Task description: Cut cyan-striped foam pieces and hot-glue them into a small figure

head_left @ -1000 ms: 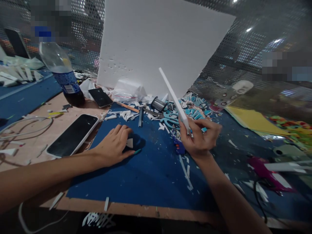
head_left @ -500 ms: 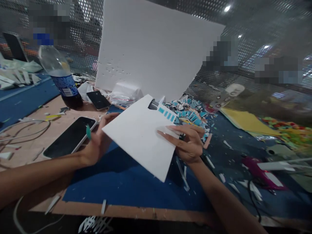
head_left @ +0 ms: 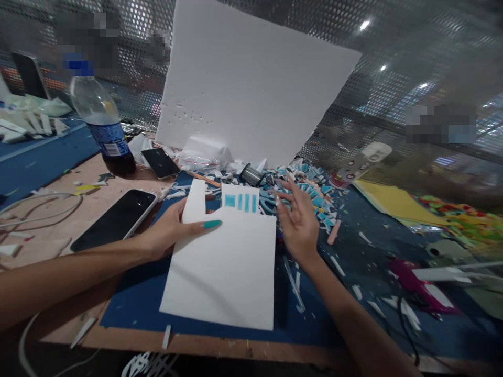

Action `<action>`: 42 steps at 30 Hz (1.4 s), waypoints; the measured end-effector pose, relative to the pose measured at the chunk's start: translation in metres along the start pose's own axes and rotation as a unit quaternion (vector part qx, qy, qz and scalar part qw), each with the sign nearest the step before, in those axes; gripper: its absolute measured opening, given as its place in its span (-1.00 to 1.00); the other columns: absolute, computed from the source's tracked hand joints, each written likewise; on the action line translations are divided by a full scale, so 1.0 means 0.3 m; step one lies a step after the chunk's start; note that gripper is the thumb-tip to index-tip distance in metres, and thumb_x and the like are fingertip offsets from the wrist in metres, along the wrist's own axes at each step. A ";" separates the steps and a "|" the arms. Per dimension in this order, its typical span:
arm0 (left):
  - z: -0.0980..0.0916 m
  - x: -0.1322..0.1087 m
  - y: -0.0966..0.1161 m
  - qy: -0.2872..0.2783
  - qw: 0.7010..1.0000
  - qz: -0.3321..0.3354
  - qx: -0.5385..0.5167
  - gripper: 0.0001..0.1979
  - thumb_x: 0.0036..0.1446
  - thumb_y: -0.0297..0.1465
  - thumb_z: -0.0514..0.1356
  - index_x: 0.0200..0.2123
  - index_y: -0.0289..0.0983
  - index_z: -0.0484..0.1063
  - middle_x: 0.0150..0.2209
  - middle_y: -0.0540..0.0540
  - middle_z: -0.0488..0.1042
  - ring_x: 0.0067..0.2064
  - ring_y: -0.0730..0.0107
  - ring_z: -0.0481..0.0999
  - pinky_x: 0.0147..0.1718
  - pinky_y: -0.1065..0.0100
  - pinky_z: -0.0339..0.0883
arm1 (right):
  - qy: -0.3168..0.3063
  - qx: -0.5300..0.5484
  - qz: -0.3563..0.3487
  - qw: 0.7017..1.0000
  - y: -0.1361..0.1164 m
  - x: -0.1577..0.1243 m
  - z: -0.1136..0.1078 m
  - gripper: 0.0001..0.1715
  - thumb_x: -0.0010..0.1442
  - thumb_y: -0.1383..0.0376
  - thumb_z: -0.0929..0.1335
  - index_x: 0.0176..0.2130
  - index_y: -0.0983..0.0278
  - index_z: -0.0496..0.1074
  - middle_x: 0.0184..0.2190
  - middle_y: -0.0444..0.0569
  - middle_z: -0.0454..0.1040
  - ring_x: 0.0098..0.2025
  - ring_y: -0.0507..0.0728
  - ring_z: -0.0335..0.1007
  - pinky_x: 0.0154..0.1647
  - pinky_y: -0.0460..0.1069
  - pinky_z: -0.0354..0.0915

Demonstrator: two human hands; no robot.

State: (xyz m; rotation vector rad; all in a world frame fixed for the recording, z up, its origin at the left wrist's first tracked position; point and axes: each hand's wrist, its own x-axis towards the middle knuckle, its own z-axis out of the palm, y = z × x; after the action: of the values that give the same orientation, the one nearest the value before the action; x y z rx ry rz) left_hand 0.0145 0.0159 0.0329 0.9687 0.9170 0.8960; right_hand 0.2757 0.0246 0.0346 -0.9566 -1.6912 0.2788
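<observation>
My left hand (head_left: pixel 173 228) grips the left side of a white foam sheet (head_left: pixel 223 272), its green-nailed thumb lying on top and the fingers hidden underneath. The sheet has a notch at its far edge, and a part there carries several blue rectangles (head_left: pixel 241 202). To the right of the sheet is my right hand (head_left: pixel 301 222), off it, fingers apart and raised near a pair of blue-handled scissors (head_left: pixel 267 201). Beyond the sheet lies a dark grey spool-like cylinder (head_left: pixel 251 175).
A black-screened phone (head_left: pixel 113 220) and a cola bottle (head_left: pixel 108 139) are on the left. Blue and white scraps (head_left: pixel 310 183) pile up behind my right hand. A large white board (head_left: pixel 251 78) stands at the back. A magenta tool (head_left: pixel 424 288) with a cable lies at right.
The foam sheet has turned and come down nearer the table's front. My left hand now holds its left side with the thumb on top; my right hand has let go of it.
</observation>
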 end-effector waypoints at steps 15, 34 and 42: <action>-0.013 0.014 -0.012 -0.056 0.998 0.034 -0.011 -0.50 0.03 0.07 0.12 -0.27 -0.28 0.32 -0.42 -0.03 0.40 -0.45 0.36 0.44 -0.57 0.38 0.38 | -0.359 0.222 0.440 0.792 -0.130 0.021 -0.011 -0.55 -0.16 0.10 0.53 -0.33 0.34 0.48 -0.51 -0.15 0.47 -0.57 -0.05 0.31 -0.57 -0.16 0.19; 0.046 0.021 -0.092 -0.189 0.973 -0.052 0.120 -0.54 -0.07 0.00 0.20 -0.63 -0.28 0.22 -0.70 0.12 0.11 -0.66 0.61 0.02 -0.70 0.49 -0.11 | -0.478 0.207 0.315 0.794 -0.154 -0.039 0.067 -0.66 -0.04 0.11 0.47 -0.37 0.34 0.50 -0.43 -0.10 0.43 -0.39 0.01 0.27 -0.36 -0.12 0.21; 0.042 0.023 -0.108 -0.203 0.972 -0.047 0.103 -0.51 -0.04 0.04 0.17 -0.62 -0.27 0.20 -0.69 0.11 0.13 -0.66 0.61 0.07 -0.70 0.50 -0.05 | -0.462 0.224 0.341 0.788 -0.146 -0.048 0.068 -0.67 -0.10 0.16 0.51 -0.36 0.33 0.51 -0.40 -0.10 0.48 -0.35 0.04 0.34 -0.28 -0.09 0.25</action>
State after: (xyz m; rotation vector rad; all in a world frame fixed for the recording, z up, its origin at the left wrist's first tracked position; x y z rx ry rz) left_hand 0.0349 0.0091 0.0048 1.2223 0.7040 0.4988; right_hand 0.2387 -0.0080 0.0444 -1.0991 -1.8777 1.8017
